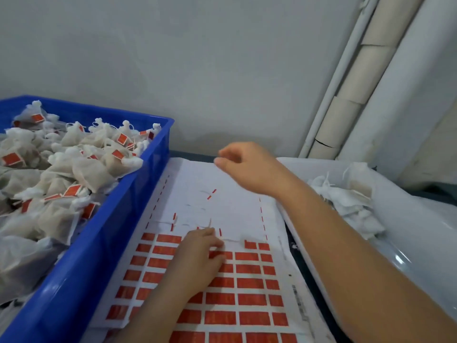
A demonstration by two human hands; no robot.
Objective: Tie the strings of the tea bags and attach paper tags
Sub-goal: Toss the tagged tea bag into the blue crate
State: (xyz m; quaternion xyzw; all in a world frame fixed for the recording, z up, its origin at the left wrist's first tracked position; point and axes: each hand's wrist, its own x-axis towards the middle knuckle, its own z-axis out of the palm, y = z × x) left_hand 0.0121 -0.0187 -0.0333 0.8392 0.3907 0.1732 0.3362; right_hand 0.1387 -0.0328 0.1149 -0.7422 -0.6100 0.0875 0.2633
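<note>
Crate (99, 243) full of tagged tea bags (81, 167)

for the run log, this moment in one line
left hand on white sheet of red paper tags | right hand hovers above it | both grips unclear

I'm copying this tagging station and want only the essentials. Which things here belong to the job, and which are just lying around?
Job: sheet of red tags; left hand touching it; right hand above it; untagged tea bags, right; blue crate holding tagged tea bags.
Just there: pipes by the wall; white plastic under the untagged bags.
</note>
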